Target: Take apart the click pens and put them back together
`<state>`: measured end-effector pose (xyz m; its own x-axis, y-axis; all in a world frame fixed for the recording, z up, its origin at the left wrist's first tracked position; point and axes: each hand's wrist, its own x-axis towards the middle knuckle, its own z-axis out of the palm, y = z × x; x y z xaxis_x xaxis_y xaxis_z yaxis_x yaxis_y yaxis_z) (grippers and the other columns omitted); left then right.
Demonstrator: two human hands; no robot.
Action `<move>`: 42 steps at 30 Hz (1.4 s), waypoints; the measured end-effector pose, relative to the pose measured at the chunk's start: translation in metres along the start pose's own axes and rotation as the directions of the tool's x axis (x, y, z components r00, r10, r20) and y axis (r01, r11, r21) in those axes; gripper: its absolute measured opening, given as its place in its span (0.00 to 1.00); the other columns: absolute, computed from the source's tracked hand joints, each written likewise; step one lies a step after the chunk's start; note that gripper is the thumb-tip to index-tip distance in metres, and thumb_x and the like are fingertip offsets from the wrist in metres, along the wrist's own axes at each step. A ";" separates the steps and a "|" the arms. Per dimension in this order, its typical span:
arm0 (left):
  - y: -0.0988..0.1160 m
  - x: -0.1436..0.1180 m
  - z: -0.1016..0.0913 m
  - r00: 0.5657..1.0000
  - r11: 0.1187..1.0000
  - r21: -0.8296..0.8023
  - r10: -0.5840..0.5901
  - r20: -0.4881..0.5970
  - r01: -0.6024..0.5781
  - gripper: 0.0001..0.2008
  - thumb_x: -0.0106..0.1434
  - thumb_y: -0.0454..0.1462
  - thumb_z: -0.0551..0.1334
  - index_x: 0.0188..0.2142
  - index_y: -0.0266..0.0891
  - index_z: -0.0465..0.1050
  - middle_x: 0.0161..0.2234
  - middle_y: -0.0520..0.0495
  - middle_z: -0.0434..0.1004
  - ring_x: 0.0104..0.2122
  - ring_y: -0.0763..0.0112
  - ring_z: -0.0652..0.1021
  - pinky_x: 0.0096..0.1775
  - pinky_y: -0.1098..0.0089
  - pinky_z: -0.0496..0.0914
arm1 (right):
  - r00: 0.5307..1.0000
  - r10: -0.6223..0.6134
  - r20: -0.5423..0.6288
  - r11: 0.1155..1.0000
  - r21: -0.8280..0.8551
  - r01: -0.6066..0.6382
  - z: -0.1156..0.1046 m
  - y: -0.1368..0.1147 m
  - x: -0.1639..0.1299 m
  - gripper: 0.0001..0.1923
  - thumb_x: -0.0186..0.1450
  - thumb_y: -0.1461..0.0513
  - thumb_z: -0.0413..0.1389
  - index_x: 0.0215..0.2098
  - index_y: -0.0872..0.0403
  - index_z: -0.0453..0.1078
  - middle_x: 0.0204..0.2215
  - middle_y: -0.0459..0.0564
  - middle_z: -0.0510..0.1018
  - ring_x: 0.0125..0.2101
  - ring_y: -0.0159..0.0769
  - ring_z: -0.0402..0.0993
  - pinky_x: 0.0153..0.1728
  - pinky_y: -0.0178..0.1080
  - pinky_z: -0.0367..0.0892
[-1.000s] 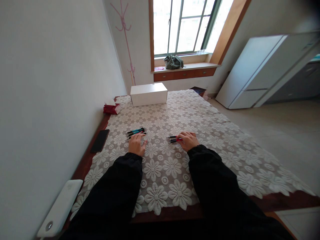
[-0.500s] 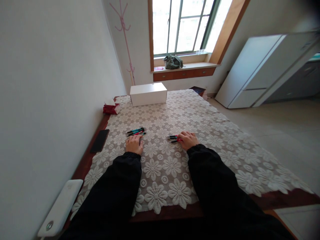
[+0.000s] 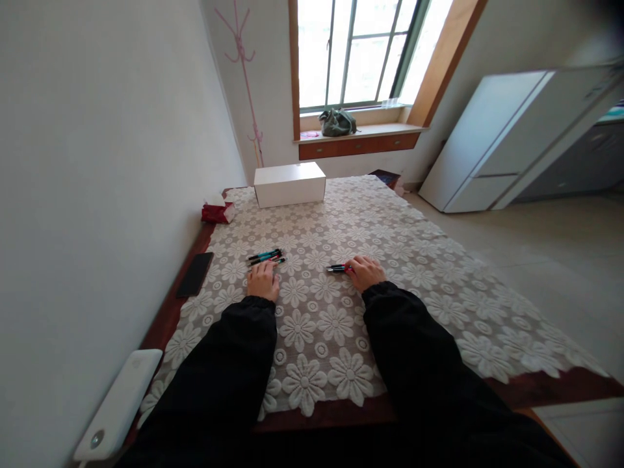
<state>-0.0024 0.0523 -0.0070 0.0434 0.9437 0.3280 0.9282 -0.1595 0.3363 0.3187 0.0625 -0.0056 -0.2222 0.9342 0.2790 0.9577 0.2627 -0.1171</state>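
Observation:
Several pens [image 3: 264,255] in teal, black and red lie in a loose bunch on the lace tablecloth [image 3: 336,323]. At their near side rests my left hand [image 3: 262,281], palm down, its fingers loosely stretched and reaching the closest pen; it grips nothing that I can see. To the right, my right hand [image 3: 365,272] has its fingers closed round the right ends of a second small group of pens [image 3: 336,268], dark with red parts. Their left ends stick out side by side, low over the cloth, while my fingers hide the rest.
A white box [image 3: 289,185] stands at the table's far end. Along the left edge are a red tissue pack [image 3: 217,212], a black phone [image 3: 195,274] and a white power strip or similar long device [image 3: 119,404]. The wall [image 3: 121,162] runs close on the left.
The pens at my right hand have come together; the nearer one, earlier apart, now lies against the others. My right hand shifted slightly. My left hand has hardly moved.

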 end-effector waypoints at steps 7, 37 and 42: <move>0.002 0.001 -0.001 1.000 1.000 0.007 -0.011 -0.004 0.011 0.19 0.63 0.36 0.60 0.54 0.41 0.71 0.53 0.38 0.75 0.54 0.47 0.68 0.52 0.51 0.63 | 0.999 0.011 -0.045 0.999 0.038 -0.009 0.001 -0.003 0.000 0.06 0.67 0.61 0.56 0.40 0.51 0.74 0.41 0.52 0.78 0.45 0.44 0.70 0.42 0.43 0.57; 0.044 -0.023 -0.008 0.624 0.540 -0.375 0.767 -0.151 -0.754 0.21 0.64 0.22 0.49 0.49 0.39 0.72 0.51 0.45 0.79 0.55 0.70 0.76 0.56 0.67 0.73 | 0.938 -0.275 0.210 0.049 0.978 -0.205 0.018 -0.066 -0.012 0.28 0.62 0.44 0.61 0.49 0.55 0.69 0.32 0.49 0.78 0.31 0.36 0.76 0.28 0.35 0.69; 0.048 -0.029 -0.010 0.673 0.569 -0.421 0.725 -0.148 -0.706 0.18 0.65 0.23 0.49 0.44 0.40 0.72 0.50 0.46 0.80 0.49 0.73 0.80 0.50 0.73 0.76 | 0.931 -0.237 0.276 -0.001 0.959 -0.285 0.015 -0.066 -0.011 0.25 0.60 0.45 0.63 0.43 0.55 0.72 0.29 0.47 0.77 0.29 0.34 0.74 0.29 0.35 0.69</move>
<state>0.0371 0.0147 0.0090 0.6473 0.4765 0.5950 0.3423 -0.8791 0.3316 0.2554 0.0384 -0.0153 -0.4843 0.8746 0.0242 -0.1129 -0.0351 -0.9930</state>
